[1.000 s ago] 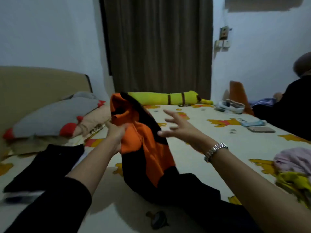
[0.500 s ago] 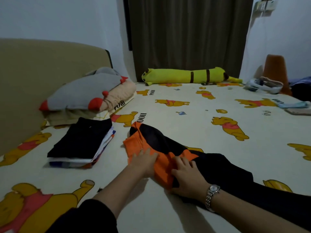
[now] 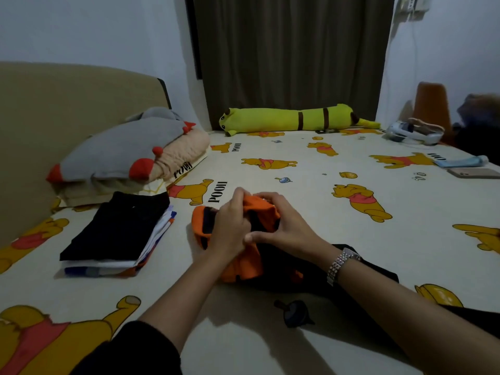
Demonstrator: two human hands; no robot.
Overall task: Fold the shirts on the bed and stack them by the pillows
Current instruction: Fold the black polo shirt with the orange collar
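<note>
An orange-and-black cotton shirt [image 3: 240, 269] lies on a cream bedsheet [image 3: 311, 212] printed with yellow bears in red tops. The folded stack [image 3: 116, 234] shows black over white and perhaps blue. A long plush bolster [image 3: 292, 119] is lime-yellow with brown bands.

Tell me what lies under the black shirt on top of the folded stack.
Under the black shirt the edges of folded white, blue and orange garments show on the near and right sides. How many there are, and the rest of each, is covered.
</note>
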